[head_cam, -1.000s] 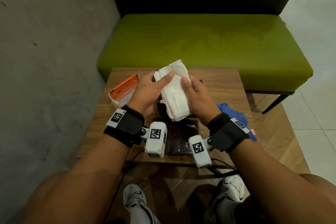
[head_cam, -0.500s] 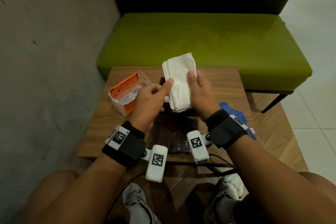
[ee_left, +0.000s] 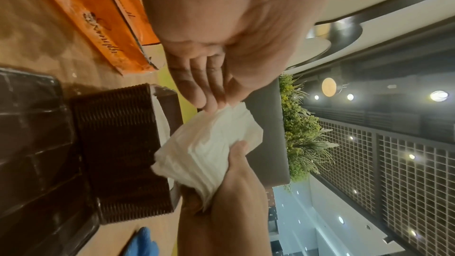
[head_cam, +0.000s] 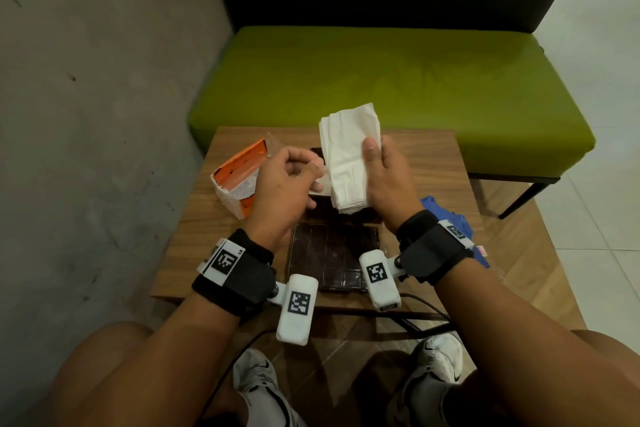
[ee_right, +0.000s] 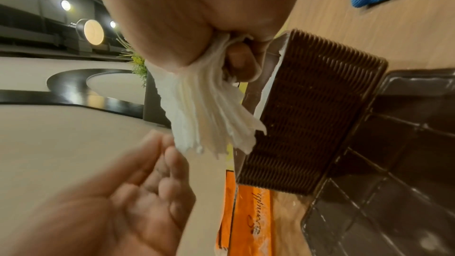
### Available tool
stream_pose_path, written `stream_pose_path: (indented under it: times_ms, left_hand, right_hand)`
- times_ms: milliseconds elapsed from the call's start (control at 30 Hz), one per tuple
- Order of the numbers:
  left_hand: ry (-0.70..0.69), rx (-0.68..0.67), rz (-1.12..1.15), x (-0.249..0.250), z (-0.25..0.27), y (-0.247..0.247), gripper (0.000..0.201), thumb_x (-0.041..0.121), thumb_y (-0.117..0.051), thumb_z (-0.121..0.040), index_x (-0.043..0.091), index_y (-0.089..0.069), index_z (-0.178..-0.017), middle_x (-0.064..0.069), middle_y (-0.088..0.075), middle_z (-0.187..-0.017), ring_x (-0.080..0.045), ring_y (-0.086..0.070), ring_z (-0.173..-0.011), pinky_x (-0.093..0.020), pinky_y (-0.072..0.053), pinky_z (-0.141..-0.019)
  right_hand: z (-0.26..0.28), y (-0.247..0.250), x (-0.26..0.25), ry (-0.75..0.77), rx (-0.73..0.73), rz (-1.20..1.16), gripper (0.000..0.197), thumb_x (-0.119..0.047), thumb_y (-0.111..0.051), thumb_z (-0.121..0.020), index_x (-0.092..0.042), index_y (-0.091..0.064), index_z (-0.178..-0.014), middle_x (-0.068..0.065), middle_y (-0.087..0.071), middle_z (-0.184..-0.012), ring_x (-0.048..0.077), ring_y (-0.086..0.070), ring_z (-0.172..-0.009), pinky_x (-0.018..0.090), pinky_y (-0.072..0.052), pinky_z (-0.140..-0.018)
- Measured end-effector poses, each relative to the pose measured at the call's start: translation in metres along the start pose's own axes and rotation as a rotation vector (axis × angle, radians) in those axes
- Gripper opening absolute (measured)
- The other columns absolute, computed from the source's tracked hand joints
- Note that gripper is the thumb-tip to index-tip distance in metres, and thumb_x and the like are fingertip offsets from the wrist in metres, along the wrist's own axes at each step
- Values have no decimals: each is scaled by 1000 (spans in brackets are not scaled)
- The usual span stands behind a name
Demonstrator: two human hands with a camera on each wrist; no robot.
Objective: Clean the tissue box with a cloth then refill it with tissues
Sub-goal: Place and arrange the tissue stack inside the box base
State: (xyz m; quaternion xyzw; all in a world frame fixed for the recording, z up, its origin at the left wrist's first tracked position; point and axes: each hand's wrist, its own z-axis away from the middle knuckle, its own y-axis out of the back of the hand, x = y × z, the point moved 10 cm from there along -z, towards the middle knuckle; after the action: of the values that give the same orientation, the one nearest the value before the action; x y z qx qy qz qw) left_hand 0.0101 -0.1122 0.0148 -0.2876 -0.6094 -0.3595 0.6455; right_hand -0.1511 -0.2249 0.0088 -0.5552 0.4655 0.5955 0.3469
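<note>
One stack of tissues (head_cam: pixel 348 163) sits upright in the right hand (head_cam: pixel 388 180), thumb on the near face and fingers curled behind, lower edges fanning loose in the right wrist view. Left hand (head_cam: pixel 284 184) is at 9 o'clock of the stack, fingers loosely curled; its fingertips (ee_left: pixel 209 102) touch the stack's top corner in the left wrist view. Whether they actually pinch a ply cannot be told.

Box (ee_left: pixel 120 153), brown and ribbed, stands on the table (head_cam: pixel 415 156) directly under the stack, mostly hidden by the hands in the head view. Its opening faces up and looks unfilled. Lid (head_cam: pixel 332 260) lies flat at 6 o'clock of the box. Orange pack (head_cam: pixel 239 173) is at 9 o'clock, blue cloth (head_cam: pixel 446 215) at 3 o'clock, idle, so cleaning is probably done.

Judgement on the step in hand, loading the stack:
- Square the fanned edges first, left hand tapping the free side.
- Align the stack's long side with the opening before lowering.
- Lower it level, both hands on the sides; a one-handed drop likely buckles the plies.
- Risk: loose outer plies catching the rim.
- Lid goes on after.
</note>
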Motion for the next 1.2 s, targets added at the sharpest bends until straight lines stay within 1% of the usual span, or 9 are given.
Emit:
stream_pose_path:
  times_ms: [133, 200, 333, 467, 767, 833, 933, 1100, 1200]
  left_hand:
    - [12, -40, -2, 9, -22, -4, 24, 24, -77, -99, 14, -69, -118, -8, -75, -104, -9, -69, -79, -28, -55, -56]
    - [69, -76, -13, 5, -31, -6, 27, 23, -80, -96, 12, -69, -118, -9, -76, -103, -9, -68, -76, -25, -53, -54]
    - [91, -73, 33, 4, -41, -3, 9, 15, -79, -96, 14, -71, -96, -1, -75, -86, -5, -63, -63, -20, -45, -49]
    - [175, -121, 135, -2, -46, -7, 18, 19, -75, -100, 16, -63, -88, -6, -72, -90, -11, -64, -69, -22, -48, -51]
    - [228, 111, 175, -7, -49, 15, 15, 0, -61, -105, 13, -53, -107, -13, -69, -95, -12, -66, -64, -22, -55, -49]
    - [228, 136, 148, -5, -45, 19, 14, 16, -64, -107, 12, -54, -116, -14, -73, -103, -13, -69, -69, -24, -56, -51]
    - [180, 7, -33, 0, -35, 0, 50, 54, -79, -92, 15, -61, -119, -4, -80, -104, -15, -76, -79, -30, -58, -56]
    - [91, -23, 35, 3, -31, -11, 19, 23, -79, -98, 6, -75, -107, -15, -82, -101, -21, -75, -77, -28, -52, -51]
    - [131, 44, 15, -10, -38, 6, 15, 17, -73, -102, 7, -69, -92, -13, -72, -81, -19, -63, -62, -25, -47, -45]
  right_hand:
    - [7, -16, 2, 31, -106, -6, 39, -44, -45, -109, -9, -60, -113, 17, -70, -104, 20, -64, -88, 53, -56, -80]
    - [8, -20, 4, 33, -136, -15, 40, -49, -46, -105, -13, -62, -111, 14, -71, -104, 21, -65, -90, 54, -56, -82]
    - [8, -22, 6, 6, -161, -44, 38, -52, -46, -104, -17, -61, -104, 4, -66, -96, 17, -61, -86, 47, -53, -77]
    - [6, -22, 7, -14, -140, -85, 47, -53, -45, -103, -11, -64, -114, 24, -70, -109, 23, -64, -91, 58, -56, -84]
    - [6, -12, 3, -9, -50, -56, 36, -41, -44, -111, -9, -58, -101, 6, -61, -91, 21, -56, -82, 52, -51, -75]
    - [3, -11, 2, 1, -49, -44, 33, -38, -43, -113, -12, -58, -99, 5, -60, -89, 21, -55, -81, 48, -50, -73]
    - [2, -17, 1, 10, -103, -52, 32, -44, -44, -110, -18, -61, -105, 15, -69, -98, 25, -64, -87, 50, -56, -77]
    - [8, -20, -2, 35, -144, -70, 22, -38, -47, -112, -23, -63, -111, 5, -72, -100, 20, -68, -90, 47, -57, -78]
    - [8, -11, -1, 40, -126, -53, 22, -35, -46, -113, -23, -61, -102, 5, -65, -92, 22, -60, -83, 47, -51, -72]
